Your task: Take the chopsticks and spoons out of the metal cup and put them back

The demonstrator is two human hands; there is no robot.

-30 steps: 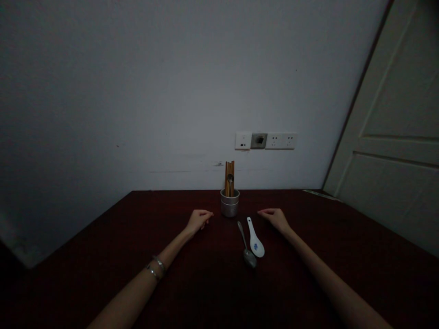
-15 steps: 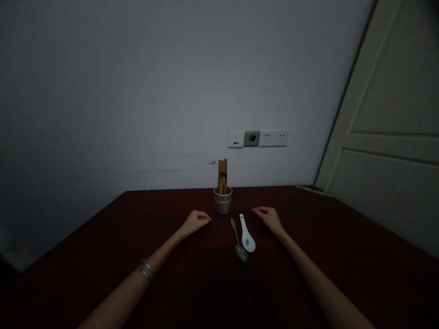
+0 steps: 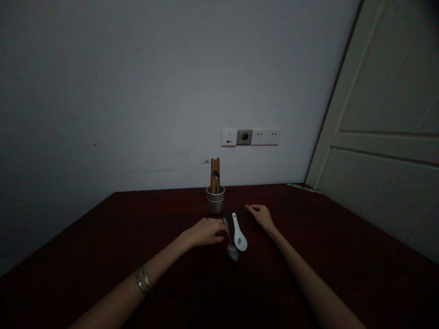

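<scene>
My left hand [image 3: 207, 232] reaches across to the metal spoon [image 3: 232, 253]. Its thumb and fingers are apart, with the fingertips right at the spoon's thin handle; whether they touch it I cannot tell. Just right of that spoon lies a white soup spoon [image 3: 240, 241] with a blue mark in its bowl. Both spoons lie with handles pointing away from me. To the right of the white one, my right hand [image 3: 262, 216] rests on the table, fingers drawn together and nothing seen in them. Behind the spoons stands a metal cup [image 3: 215, 204] holding wooden chopsticks [image 3: 213, 176] and a small spoon [image 3: 216, 174].
The dark red table [image 3: 164, 201] meets a pale wall [image 3: 154, 91] at the back. Sockets [image 3: 265, 137] are set in the wall above it. A panelled door [image 3: 384, 109] slants along the right side. A flat strip [image 3: 303, 188] lies at the back right edge.
My left hand has moved right and opened its fingers beside the metal spoon's handle. My right hand has stayed by the white spoon. The whole view has shifted slightly.
</scene>
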